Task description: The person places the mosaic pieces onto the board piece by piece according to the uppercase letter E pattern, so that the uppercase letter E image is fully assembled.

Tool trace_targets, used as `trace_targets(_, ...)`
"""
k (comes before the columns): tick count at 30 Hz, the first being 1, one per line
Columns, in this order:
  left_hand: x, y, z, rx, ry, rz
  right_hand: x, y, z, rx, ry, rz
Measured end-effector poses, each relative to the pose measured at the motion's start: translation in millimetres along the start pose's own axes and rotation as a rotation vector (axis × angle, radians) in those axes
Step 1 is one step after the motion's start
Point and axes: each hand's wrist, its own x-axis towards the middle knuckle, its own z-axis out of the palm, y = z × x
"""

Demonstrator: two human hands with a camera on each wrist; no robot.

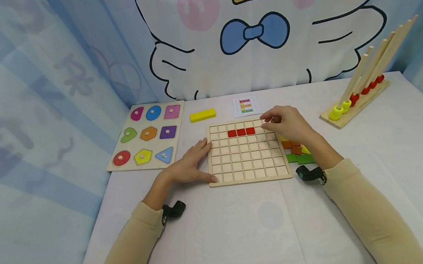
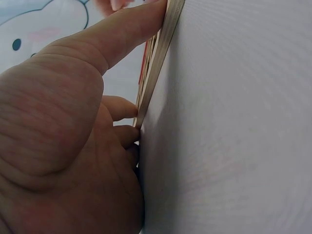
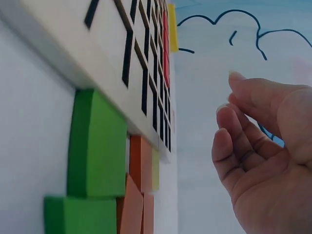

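A wooden grid board (image 1: 250, 181) lies on the table, with three red tiles (image 1: 241, 132) side by side in its second row from the top. My left hand (image 1: 187, 164) rests at the board's left edge, thumb near the lower corner and fingertips higher up. In the left wrist view the thumb (image 2: 122, 34) lies straight against the wooden edge. My right hand (image 1: 291, 126) hovers over the board's upper right part. Its fingers (image 3: 224, 141) are loosely bent in the right wrist view, with no piece visible between them and the thumb.
Green blocks (image 3: 100, 146) and orange blocks (image 1: 296, 149) lie along the board's right side. A pattern card (image 1: 237, 110) and a yellow bar (image 1: 202, 115) are behind it. A shape puzzle (image 1: 141, 167) stands left; a wooden peg stand (image 1: 344, 120) with beads is at right.
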Motion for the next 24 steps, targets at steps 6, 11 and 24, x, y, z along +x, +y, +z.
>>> trace_targets(6,-0.1,0.6,0.1,0.004,0.003,0.0,-10.5,14,-16,-0.004,-0.005,0.007)
trace_targets(11,-1.5,1.5,-1.0,0.001,0.003,-0.007,-12.6,23,-24,-0.008,-0.018,0.035)
trace_targets(24,0.2,2.5,-0.6,0.002,0.004,-0.005,-12.2,37,-37,-0.018,-0.135,0.146)
